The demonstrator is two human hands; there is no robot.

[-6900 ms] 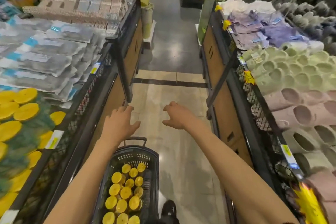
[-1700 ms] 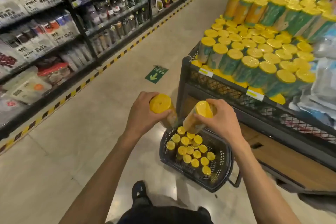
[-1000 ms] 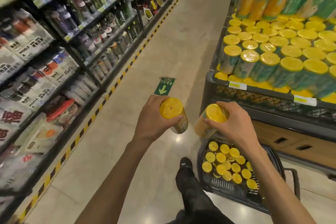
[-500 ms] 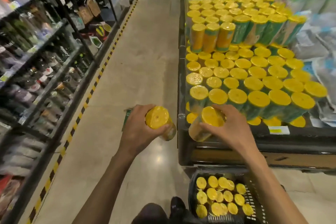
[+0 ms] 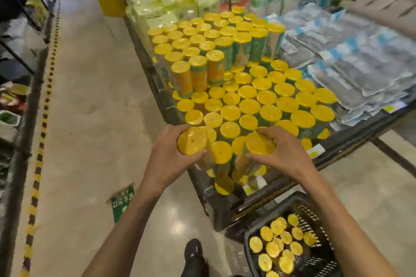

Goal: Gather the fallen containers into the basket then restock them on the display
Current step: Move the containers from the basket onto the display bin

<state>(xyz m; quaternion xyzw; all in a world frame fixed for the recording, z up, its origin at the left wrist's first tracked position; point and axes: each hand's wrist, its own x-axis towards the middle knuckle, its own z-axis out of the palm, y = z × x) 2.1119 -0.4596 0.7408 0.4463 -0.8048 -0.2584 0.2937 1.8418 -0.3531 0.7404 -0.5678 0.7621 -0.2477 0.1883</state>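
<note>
Two yellow-lidded containers are held over the near corner of the display bin (image 5: 216,204). My left hand (image 5: 167,159) grips one container (image 5: 192,144) by its side, lid toward me. My right hand (image 5: 286,153) curls around the other container (image 5: 258,145), set among the standing containers (image 5: 249,105) that fill the bin. The dark basket (image 5: 313,207) stands on the floor at lower right, with several yellow-lidded containers (image 5: 281,245) upright inside.
Grey and blue packets (image 5: 360,63) lie in the bin to the right of the containers, pale green packs (image 5: 171,0) behind them. The aisle floor runs along the left past dark shelving (image 5: 20,56). A green floor sticker (image 5: 122,200) and my shoe (image 5: 194,256) are below.
I have stepped closer to the display. Both hands moved forward with their containers, from in front of the bin's edge to over its near corner.
</note>
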